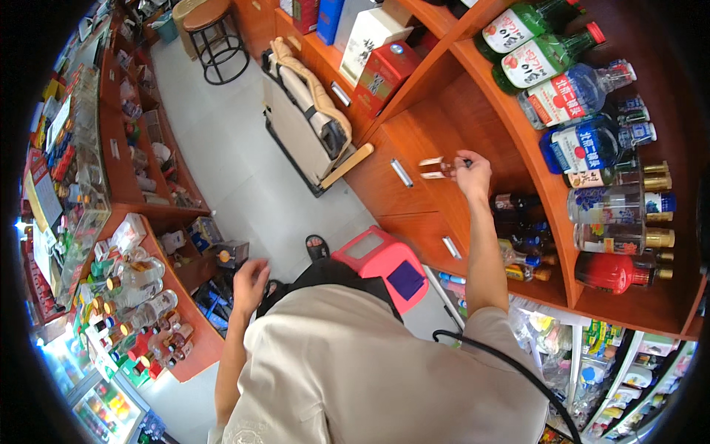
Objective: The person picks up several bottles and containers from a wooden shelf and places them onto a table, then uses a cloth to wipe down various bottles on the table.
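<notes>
My right hand (472, 169) reaches into the lower compartment of the wooden wall shelf (441, 125). Its fingers close around the necks of what look like two small glass bottles (435, 168) with pale labels, lying side by side in this view. Several dark and clear bottles (516, 202) stand in the same compartment, nearer to my forearm. My left hand (250, 282) hangs beside my body with loosely curled fingers and nothing in it. Closest to it is a wooden display counter (191, 338) crowded with clear liquor bottles (147, 277).
Larger bottles (577, 150) line the upper shelf. A pink plastic stool (410, 302) stands at my right leg, by the drawer fronts (421, 191). Ahead, a folded padded cot (302, 119) leans along the cabinet. A round stool (213, 33) stands farther off on the tiled floor (222, 144).
</notes>
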### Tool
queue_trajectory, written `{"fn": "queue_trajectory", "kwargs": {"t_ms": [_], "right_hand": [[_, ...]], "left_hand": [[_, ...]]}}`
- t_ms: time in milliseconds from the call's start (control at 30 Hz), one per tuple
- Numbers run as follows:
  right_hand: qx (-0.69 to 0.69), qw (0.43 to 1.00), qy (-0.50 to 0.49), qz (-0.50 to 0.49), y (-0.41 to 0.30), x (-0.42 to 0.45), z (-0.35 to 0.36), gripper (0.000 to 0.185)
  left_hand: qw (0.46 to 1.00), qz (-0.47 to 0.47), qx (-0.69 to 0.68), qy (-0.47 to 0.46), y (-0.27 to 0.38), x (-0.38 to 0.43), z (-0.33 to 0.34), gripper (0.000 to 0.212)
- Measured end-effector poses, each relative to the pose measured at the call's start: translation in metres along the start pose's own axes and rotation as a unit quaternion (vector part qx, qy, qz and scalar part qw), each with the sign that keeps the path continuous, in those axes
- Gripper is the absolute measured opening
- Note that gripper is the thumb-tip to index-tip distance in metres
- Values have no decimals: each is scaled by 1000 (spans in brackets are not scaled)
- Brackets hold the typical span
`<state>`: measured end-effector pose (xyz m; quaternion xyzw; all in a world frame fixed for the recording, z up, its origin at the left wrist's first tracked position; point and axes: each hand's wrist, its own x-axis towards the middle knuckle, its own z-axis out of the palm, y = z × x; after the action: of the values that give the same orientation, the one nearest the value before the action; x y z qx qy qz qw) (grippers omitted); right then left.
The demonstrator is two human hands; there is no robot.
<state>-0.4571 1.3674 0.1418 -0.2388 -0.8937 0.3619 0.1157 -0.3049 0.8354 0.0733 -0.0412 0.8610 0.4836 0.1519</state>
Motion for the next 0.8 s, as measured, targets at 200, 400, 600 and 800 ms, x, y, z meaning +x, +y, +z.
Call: {"fn": "queue_trajectory", "kwargs": {"t_ms": [200,400,600,800], "right_hand": [[235,922,-307,32,-113,-105,40,18],[183,906,-310,-223,-168,-173,63,11],[254,921,-250,-156,-133,-146,38,49],[-102,853,511,-38,95,-1,-87,46]], "left_hand": [[975,210,22,-69,124,61,9,34],[953,225,-56,-194,173,65,28,37],[966,145,-148,-156,150,59,45,22],[963,139,-180,-144,135,46,29,21]]}}
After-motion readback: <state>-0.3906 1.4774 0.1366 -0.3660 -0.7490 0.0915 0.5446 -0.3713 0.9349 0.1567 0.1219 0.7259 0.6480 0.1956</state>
